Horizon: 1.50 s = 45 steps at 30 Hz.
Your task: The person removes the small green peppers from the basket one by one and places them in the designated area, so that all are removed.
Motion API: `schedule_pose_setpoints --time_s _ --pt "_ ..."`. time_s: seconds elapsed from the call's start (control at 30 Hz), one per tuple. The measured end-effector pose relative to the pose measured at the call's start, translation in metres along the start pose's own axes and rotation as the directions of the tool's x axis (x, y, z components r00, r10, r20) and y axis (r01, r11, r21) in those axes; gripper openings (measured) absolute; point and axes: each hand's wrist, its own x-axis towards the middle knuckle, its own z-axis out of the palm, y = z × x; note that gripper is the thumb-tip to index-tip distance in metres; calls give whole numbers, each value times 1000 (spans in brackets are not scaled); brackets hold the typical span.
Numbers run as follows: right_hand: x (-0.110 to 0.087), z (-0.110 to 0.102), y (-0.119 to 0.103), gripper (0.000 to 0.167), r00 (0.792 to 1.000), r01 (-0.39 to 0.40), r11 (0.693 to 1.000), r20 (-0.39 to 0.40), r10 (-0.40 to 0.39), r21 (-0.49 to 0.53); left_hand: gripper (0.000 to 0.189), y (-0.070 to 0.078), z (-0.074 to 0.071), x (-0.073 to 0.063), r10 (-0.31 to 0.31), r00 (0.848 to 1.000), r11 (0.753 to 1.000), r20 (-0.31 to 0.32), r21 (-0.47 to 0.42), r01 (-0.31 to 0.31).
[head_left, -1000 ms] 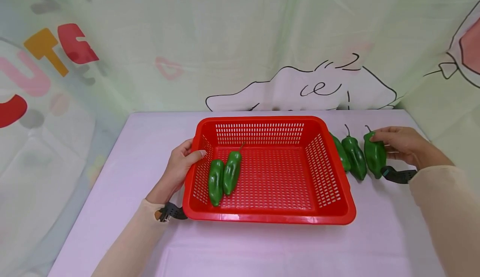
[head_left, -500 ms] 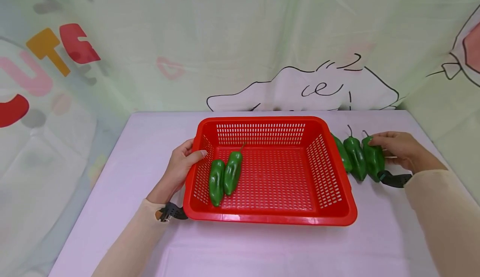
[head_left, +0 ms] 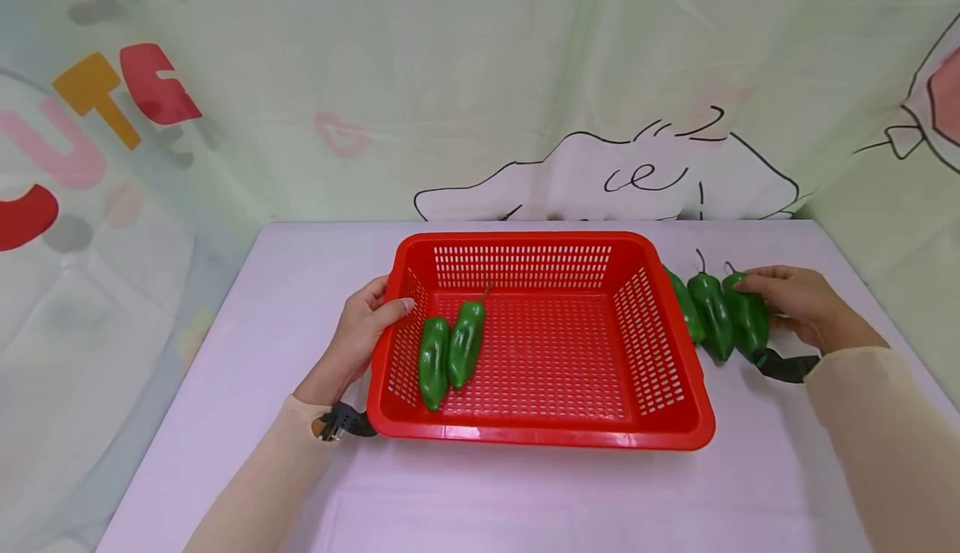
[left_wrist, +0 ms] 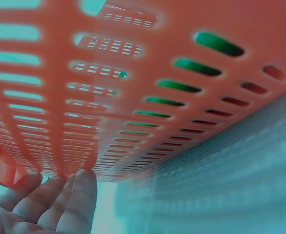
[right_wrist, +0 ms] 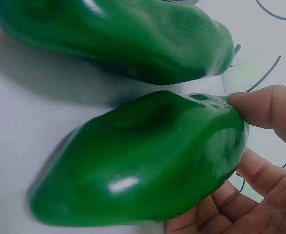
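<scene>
- The red basket is set at the middle of the tabletop, its wide mouth turned up; whether its whole base is supported cannot be told.
- Its left side is held by the left grip: the thumb is hooked over the rim, and the fingers are laid against the slotted wall from outside.
- Two green peppers are contained in the basket near its left wall: the left pepper and, just beside it, the stemmed pepper, whose stem is pointed toward the far wall.
- Three more are lined up outside, to the right of the basket. The nearest pepper is partly hidden by the basket's wall; the middle pepper is seen whole.
- The outermost pepper is pinched near its stem end between thumb and fingers of the right grip, just beside the middle one.
- Black straps are worn at both wrists, below beige sleeves.
- The tabletop is backed by a pale printed cloth.
</scene>
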Motion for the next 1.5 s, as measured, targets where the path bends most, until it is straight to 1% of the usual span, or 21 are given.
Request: schedule_pose_setpoints --time_s 0.3,0.53,0.63,0.77,0.9,0.97,1.03,1.1,1.17,1.27,1.4,1.5 --pt "-4 4 2 84 999 12 1000 -51 -11 15 50 5 1 -1 -14 1000 1000 -12 7 14" --pt "-8 6 1 85 997 16 999 -71 -13 37 51 5 2 -2 -10 1000 1000 -11 13 10" --pt "-13 7 -1 88 995 9 999 -95 -5 49 51 5 3 -2 -8 1000 1000 -5 14 8" --pt "-23 5 -9 92 987 -1 998 -157 10 59 51 5 3 -1 -9 1000 1000 -3 14 9" --pt "-35 4 -28 91 970 16 996 -243 6 89 51 5 2 -1 -4 1000 1000 -1 15 4" --pt "-41 6 -40 89 960 39 995 -279 -11 95 51 5 1 -1 -1 1000 1000 -2 20 1" --pt "-47 9 -54 88 955 67 993 -295 -34 102 50 5 1 -1 -1 1000 1000 -1 20 1" --pt "-54 14 -69 87 951 109 989 -301 -74 102 50 6 1 -1 -5 1000 1000 -2 18 5" --pt "-61 20 -85 86 948 159 982 -293 -122 106 50 6 0 0 -8 1000 1000 2 16 8" --pt "-72 31 -110 86 947 222 971 -259 -192 93 50 7 0 -1 -13 1000 1000 1 16 13" --pt "-86 48 -140 87 945 273 959 -206 -253 76 51 7 0 -1 -14 1000 1000 2 22 14" --pt "-93 62 -158 86 947 295 952 -158 -279 87 52 7 0 -1 -15 1000 1000 4 22 15"
